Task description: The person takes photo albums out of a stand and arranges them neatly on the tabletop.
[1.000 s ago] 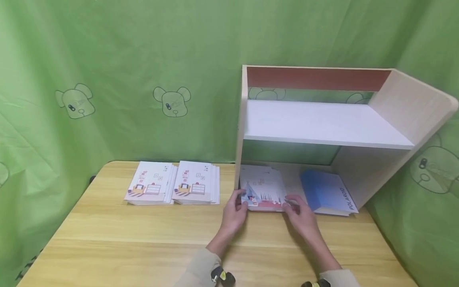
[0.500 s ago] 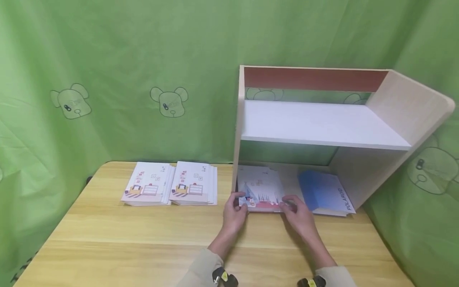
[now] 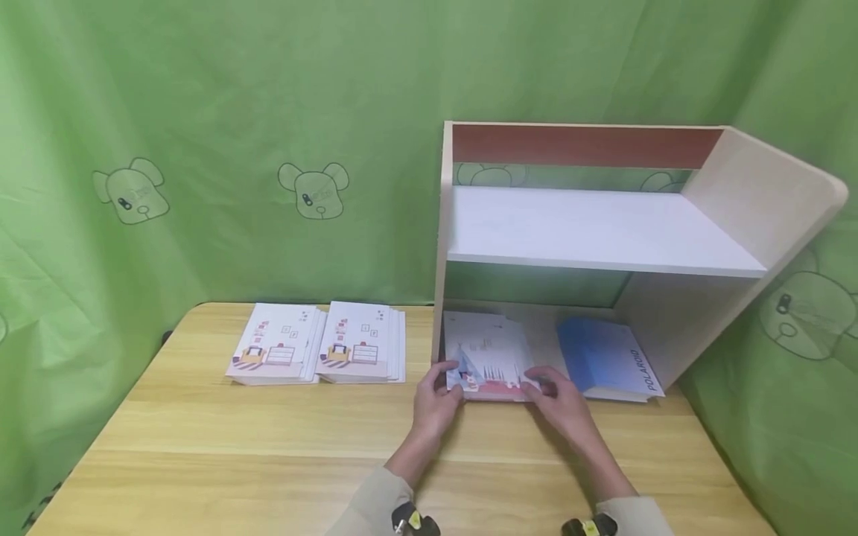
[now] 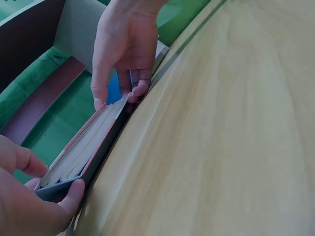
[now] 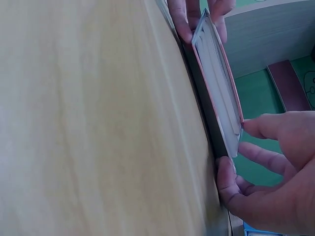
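A white book (image 3: 496, 357) with a blue and pink picture lies flat in the lower compartment of the wooden shelf unit (image 3: 603, 228), by its left side panel. My left hand (image 3: 436, 400) grips its front left corner, thumb at the front edge. The right hand (image 3: 559, 398) pinches the front right corner. From the left wrist, the book's pale page edges (image 4: 81, 145) show between reddish covers, with the left hand (image 4: 29, 196) at the near end. In the right wrist view, the right hand (image 5: 275, 167) holds the other end of the book.
A blue book (image 3: 606, 357) marked POLAROID lies further right in the lower compartment. Two piles of white books, the left pile (image 3: 278, 339) and the right pile (image 3: 355, 339), lie on the wooden table (image 3: 268, 454) left of the shelf. A green curtain (image 3: 221, 112) hangs behind.
The book's front edge sits slightly nearer to me, and its front right corner shows more. Both hands stay at its front corners. The head view has shifted a little.
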Available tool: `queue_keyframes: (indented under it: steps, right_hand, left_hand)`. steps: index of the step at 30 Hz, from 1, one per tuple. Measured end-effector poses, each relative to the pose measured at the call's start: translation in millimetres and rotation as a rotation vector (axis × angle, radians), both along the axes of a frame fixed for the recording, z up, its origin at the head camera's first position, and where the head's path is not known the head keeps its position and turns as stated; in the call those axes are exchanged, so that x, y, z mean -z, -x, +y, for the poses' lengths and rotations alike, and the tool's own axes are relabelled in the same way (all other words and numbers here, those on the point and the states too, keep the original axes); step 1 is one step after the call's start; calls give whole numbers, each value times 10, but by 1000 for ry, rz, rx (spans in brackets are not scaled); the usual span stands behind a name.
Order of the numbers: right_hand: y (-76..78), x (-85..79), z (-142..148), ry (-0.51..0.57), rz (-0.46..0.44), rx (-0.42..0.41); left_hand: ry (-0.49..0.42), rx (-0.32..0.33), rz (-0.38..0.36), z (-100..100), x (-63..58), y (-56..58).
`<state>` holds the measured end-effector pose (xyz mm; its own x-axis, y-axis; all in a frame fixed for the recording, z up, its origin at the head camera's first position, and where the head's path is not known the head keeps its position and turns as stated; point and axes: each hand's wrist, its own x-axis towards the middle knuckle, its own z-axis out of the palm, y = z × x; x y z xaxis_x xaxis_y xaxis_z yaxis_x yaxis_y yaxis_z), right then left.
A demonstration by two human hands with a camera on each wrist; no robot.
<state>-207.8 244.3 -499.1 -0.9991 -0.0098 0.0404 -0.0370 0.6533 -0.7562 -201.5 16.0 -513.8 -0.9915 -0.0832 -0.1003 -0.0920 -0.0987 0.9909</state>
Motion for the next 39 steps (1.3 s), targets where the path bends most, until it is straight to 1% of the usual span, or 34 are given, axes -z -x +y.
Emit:
queue_keyframes:
  steps: [4,6,9,12,15,18,24,26,29,35,39]
  right_hand:
    - [-29,-12,13,33,4,-39]
    - [-44,-17,17,70,-9,-54]
    - [-67,-23,28,86,-28,-58]
    - [-84,-31,48,99,-54,-51]
    - [-97,-39,67,108,-76,-49]
    - [-105,-42,75,123,-78,-58]
    - [-103,-39,83,135,-50,-84]
    - [-97,-34,80,143,-48,-84]
    - [-103,-26,81,150,-51,-90]
    - [-126,-46,95,125,-62,-103]
    - [-165,-75,121,172,-94,-131]
  left_hand:
    - [2,23,-10,-52,-15,-34]
    - [-1,37,-19,-80,-25,-45]
    - [-7,50,-32,-99,-48,-52]
    - [-11,61,-22,-100,-62,-60]
    - [-17,85,-1,-121,-62,-72]
    - [-31,108,5,-171,-44,-79]
    - [-126,165,-24,-260,-26,-79]
    - [-143,181,-34,-273,-20,-76]
    - [-131,188,-36,-283,-3,-89]
    - [-104,203,3,-287,-5,-154]
    - [-89,212,34,-304,-31,-195]
